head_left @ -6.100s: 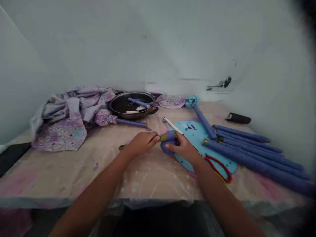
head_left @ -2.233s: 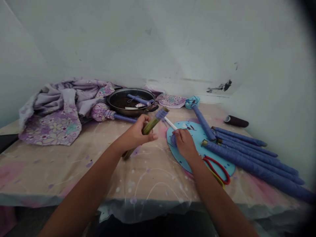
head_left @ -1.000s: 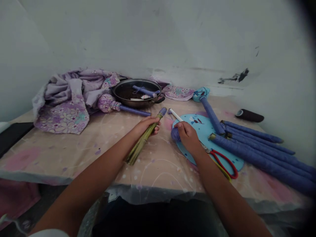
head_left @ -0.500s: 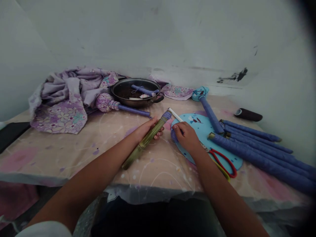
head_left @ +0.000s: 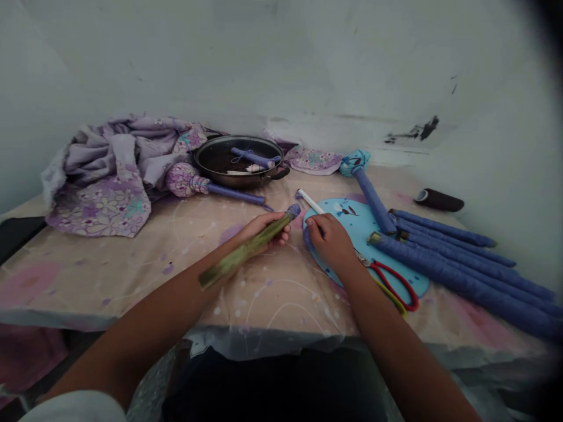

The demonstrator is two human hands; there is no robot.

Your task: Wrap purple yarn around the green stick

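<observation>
My left hand [head_left: 264, 228] is shut around a long bundle of green stalks [head_left: 244, 252], whose tip is wrapped in purple thread [head_left: 292, 210]. My right hand [head_left: 328, 237] rests on a blue foam disc [head_left: 367, 220] and grips a small ball of purple yarn [head_left: 307, 237] at its fingertips. A white plastic tube [head_left: 310, 201] runs from under those fingers up and to the left. The lower part of the yarn ball is hidden by the fingers. The two hands are close together but apart.
Several purple-wrapped rods [head_left: 457, 269] lie at the right. Red-handled scissors [head_left: 391, 284] sit by the disc. Behind stand a dark metal pan [head_left: 237, 161] holding purple-wrapped pieces, crumpled floral cloth [head_left: 101, 187], and a dark spool [head_left: 440, 200] by the wall.
The green bundle has swung, its lower end moving left and lying flatter across my left hand. My right hand stays on the yarn ball. The whole view has shifted slightly.
</observation>
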